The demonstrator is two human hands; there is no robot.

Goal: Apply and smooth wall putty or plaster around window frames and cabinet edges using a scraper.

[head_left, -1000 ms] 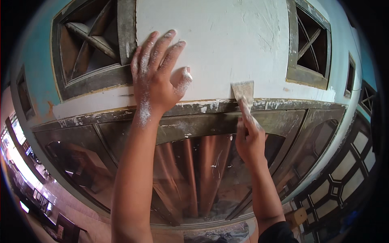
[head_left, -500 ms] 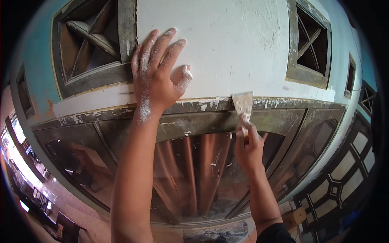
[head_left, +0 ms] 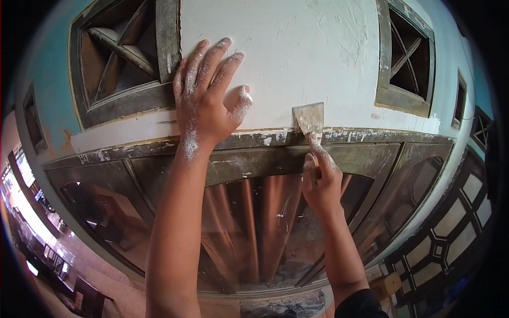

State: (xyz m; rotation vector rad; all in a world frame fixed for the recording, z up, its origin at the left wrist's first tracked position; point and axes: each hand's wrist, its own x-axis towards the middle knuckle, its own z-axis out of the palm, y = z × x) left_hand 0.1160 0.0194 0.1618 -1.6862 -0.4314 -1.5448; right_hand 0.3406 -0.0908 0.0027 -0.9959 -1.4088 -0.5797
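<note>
White dust coats my left hand (head_left: 204, 98), which rests with fingers spread against the white wall (head_left: 286, 58), beside a dark wooden vent frame. My right hand (head_left: 322, 183) is closed round the handle of a putty knife (head_left: 309, 117), with the index finger stretched toward the blade. The broad, stained blade points up and lies over the lower part of the wall, just above the dark wooden beam (head_left: 238, 141). White patches and specks mark that beam, and a thin brownish line runs along its top edge. Most of the knife's handle is hidden in my hand.
Crossed-slat wooden vents stand on the left (head_left: 119, 53) and right (head_left: 405, 58). Under the beam is a window (head_left: 254, 228) with glass and brown curtains behind it. A wooden chair or stool part (head_left: 391, 283) shows at the lower right, tiled floor (head_left: 101, 265) at the lower left.
My right hand has shifted the putty knife slightly up and left, so its blade now reaches higher onto the white wall. My left hand stays on the wall.
</note>
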